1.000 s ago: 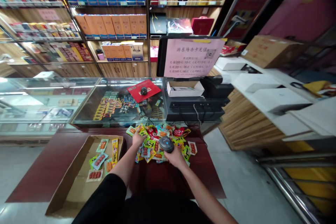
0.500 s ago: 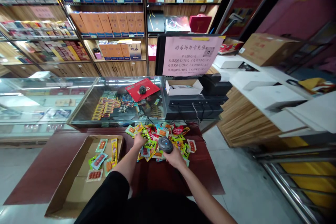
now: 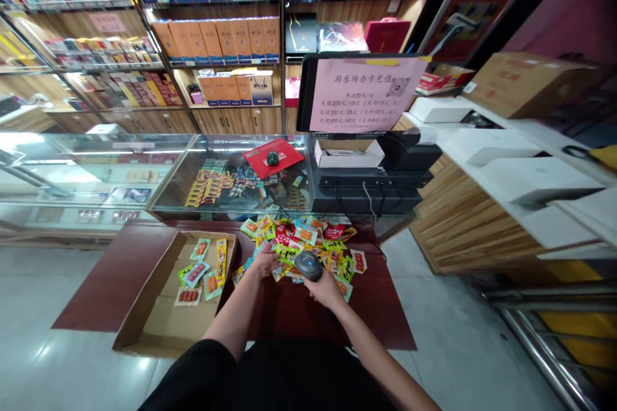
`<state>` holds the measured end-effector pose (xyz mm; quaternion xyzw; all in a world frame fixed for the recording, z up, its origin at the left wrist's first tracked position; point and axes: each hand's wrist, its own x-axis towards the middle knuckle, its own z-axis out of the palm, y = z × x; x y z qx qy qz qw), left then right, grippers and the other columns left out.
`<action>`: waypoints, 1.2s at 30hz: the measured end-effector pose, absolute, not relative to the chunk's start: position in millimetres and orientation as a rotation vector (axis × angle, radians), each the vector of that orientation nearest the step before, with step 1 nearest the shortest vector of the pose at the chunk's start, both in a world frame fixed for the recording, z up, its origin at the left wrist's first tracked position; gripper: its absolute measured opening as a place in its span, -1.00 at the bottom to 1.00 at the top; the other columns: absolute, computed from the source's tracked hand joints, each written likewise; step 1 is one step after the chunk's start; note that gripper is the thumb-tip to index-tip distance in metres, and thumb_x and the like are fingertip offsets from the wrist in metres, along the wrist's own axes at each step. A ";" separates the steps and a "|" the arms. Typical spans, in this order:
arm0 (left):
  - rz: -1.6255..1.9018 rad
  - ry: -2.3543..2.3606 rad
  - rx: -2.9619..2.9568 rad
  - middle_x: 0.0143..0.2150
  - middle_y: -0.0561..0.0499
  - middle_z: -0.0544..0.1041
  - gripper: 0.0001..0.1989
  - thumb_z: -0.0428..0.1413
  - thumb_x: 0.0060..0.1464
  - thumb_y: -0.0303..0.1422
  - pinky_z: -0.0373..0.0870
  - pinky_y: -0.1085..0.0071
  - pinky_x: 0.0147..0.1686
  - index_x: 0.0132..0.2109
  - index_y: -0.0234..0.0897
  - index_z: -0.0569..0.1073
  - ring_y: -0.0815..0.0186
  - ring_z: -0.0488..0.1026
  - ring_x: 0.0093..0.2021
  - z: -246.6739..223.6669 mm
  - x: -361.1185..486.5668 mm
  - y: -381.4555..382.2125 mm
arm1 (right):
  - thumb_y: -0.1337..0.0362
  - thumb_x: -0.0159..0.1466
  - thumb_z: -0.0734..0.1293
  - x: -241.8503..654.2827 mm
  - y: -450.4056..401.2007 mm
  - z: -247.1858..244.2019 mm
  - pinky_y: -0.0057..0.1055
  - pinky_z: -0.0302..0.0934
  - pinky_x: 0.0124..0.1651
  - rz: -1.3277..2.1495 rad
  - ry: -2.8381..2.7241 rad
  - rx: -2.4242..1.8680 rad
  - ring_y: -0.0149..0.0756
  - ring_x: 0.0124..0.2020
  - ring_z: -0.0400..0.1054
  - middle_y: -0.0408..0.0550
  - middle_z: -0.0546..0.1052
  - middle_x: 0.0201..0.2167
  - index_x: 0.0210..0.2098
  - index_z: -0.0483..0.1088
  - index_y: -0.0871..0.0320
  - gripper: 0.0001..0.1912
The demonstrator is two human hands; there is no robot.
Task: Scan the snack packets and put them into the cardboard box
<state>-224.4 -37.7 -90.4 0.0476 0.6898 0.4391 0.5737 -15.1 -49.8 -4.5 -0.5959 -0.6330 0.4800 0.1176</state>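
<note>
Head view, right hand: the right hand [image 3: 326,289] is closed around a dark grey handheld scanner [image 3: 308,265], whose rounded head is tipped down over the near edge of the packet pile.
Head view, left hand: the left hand [image 3: 266,263] lies on the left edge of the pile with fingers bent onto a packet; whether it grips that packet or only presses on it cannot be told.
Snack packets: a loose heap of small snack packets [image 3: 308,241], in yellow, green, red and light blue, lies on the far part of the table, just in front of both hands.
Table: a dark red table [image 3: 308,314] carries the heap and the box; its near middle is bare.
Cardboard box: an open, shallow cardboard box [image 3: 154,321] sits on the left part of the table, just beside the left forearm, with a few packets [image 3: 202,270] lying flat at its far end.
Glass counter: a glass display counter [image 3: 231,183] stands behind the table, with a red card [image 3: 272,157] and a small dark object on top.
Register: a black register stand [image 3: 376,186] with a pink notice [image 3: 365,95] rises at the counter's right end.
Shelves: wall shelves [image 3: 216,38] with orange boxes fill the background.
</note>
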 end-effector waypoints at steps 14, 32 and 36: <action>1.259 1.414 -0.058 -0.42 -0.06 0.54 -0.85 0.16 0.02 -0.67 0.55 0.50 -0.36 -0.33 -0.39 0.39 0.35 0.56 -0.45 -49.3 -246.8 -64.4 | 0.30 0.03 0.36 -19.6 -62.4 5.4 -0.46 0.27 -0.43 1.347 -2.009 -1.565 -0.16 -0.43 0.52 -0.07 0.56 -0.61 -0.39 0.50 0.16 -0.87; 1.334 1.357 -0.083 -0.31 -0.14 0.58 -0.83 0.23 -0.04 -0.64 0.58 0.45 -0.29 -0.28 -0.41 0.43 0.28 0.59 -0.34 -26.2 -259.8 -79.7 | 0.23 0.06 0.38 -25.1 -59.0 -0.5 -0.47 0.25 -0.46 1.343 -2.042 -1.543 -0.20 -0.48 0.49 -0.09 0.52 -0.66 -0.47 0.48 0.15 -0.89; 1.463 1.386 -0.163 -0.35 -0.08 0.57 -0.88 0.15 0.04 -0.66 0.56 0.49 -0.27 -0.32 -0.40 0.42 0.36 0.58 -0.37 -19.0 -294.5 -97.8 | 0.20 0.07 0.37 -29.6 -53.6 -6.3 -0.46 0.24 -0.49 1.372 -2.064 -1.544 -0.23 -0.58 0.46 -0.12 0.49 -0.70 -0.48 0.44 0.15 -0.87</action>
